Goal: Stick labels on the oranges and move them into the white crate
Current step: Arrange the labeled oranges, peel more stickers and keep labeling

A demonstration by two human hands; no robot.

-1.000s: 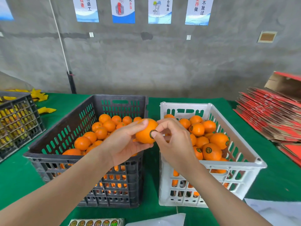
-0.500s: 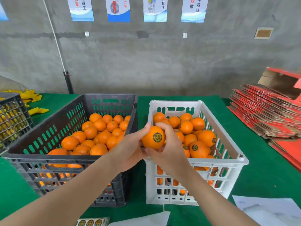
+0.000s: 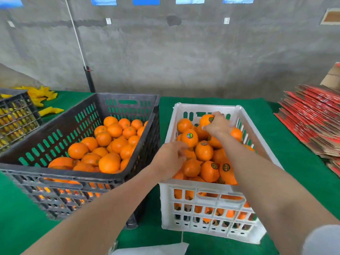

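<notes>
Head camera view: a person's right hand (image 3: 217, 126) reaches, arm stretched out, to the far end of the white crate (image 3: 202, 187). Its fingers curl over the top of a labelled orange (image 3: 206, 120) and grip it against the heap just below the far wall. The left hand (image 3: 170, 157) hangs low over the crate's near left corner, palm down. Its fingers are loosely curled with nothing in them, their tips close to another stickered fruit.

The gripped orange is near round, so no long axis can be told. Its round label (image 3: 211, 119) faces up and toward the camera, just beside the fingertips.

Half a second earlier both hands held this orange together above the crate's near left rim, the label square to the lens. Since then the left hand has let go, and the right alone has carried the fruit across to the far side.

Just left of the white crate stands a black crate (image 3: 73, 174) piled with unlabelled oranges (image 3: 110, 144). Both crates sit on a green table cover (image 3: 294, 144), with a stack of flattened red cartons (image 3: 312, 118) at the right edge.
</notes>
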